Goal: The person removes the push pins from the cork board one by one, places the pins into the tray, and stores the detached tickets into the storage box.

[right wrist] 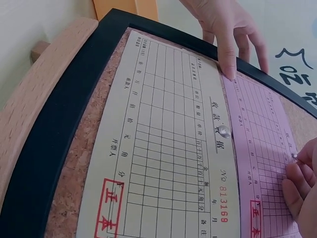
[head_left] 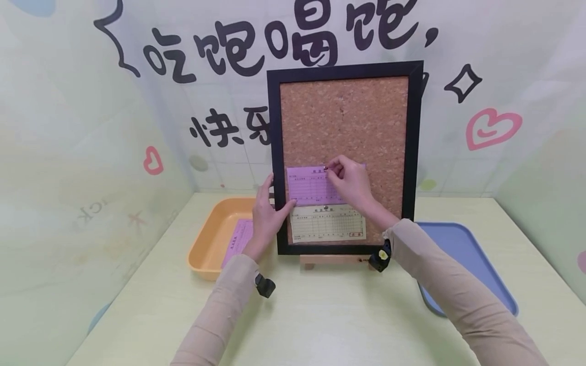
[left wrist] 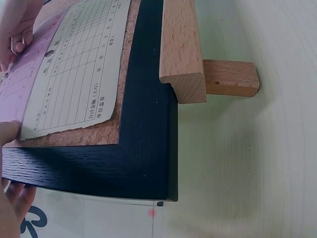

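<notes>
One purple slip [head_left: 305,185] meets left hand [head_left: 268,216] low, right hand [head_left: 353,183] high.

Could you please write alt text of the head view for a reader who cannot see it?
A person's right-hand grip pinches a pin at the top of a purple slip on a framed corkboard, while the left-hand grip holds the black frame by its left edge. A cream slip is pinned below; an orange tray stands left, a blue tray right.

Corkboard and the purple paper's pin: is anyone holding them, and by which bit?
The left hand grips the corkboard by its left side, thumb in front. The right hand seems to pinch the purple paper's pin by its head.
</notes>
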`<state>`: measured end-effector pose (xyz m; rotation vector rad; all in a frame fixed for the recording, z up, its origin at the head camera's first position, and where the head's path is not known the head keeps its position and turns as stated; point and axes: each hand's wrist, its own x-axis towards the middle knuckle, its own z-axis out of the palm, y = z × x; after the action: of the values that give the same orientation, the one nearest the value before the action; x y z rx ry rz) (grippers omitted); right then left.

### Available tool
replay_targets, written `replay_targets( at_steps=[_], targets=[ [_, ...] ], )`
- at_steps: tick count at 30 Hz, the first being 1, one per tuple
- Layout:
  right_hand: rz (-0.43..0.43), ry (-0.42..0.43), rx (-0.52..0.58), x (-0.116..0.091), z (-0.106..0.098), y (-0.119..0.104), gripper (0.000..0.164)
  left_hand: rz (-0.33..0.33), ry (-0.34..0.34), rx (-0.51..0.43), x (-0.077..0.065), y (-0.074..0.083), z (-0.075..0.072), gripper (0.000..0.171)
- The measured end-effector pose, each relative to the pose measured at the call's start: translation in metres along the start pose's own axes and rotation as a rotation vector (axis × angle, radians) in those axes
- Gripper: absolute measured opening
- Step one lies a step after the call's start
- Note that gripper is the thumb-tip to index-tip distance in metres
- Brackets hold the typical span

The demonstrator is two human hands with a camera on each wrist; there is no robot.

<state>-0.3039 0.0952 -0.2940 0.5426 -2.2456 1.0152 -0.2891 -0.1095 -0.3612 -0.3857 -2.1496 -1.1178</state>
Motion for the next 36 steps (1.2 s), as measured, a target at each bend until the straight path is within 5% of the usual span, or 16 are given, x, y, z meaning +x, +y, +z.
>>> replay_targets(
  at_steps=[15,27,36],
  targets=[
    [-0.037,0.072,-0.039,0.000,0.005,-0.003,0.007,0.014,-0.005,-0.006,0.001,-0.001,0.001,0.078],
    [-0.048,0.021,-0.088,0.004,0.003,-0.003,0.011,0.011,-0.007,-0.001,0.000,-0.001,0.000,0.078],
    [0.036,-0.120,-0.169,0.010,-0.006,-0.016,0.010,0.019,-0.003,0.000,0.000,-0.003,0.001,0.079]
  ],
)
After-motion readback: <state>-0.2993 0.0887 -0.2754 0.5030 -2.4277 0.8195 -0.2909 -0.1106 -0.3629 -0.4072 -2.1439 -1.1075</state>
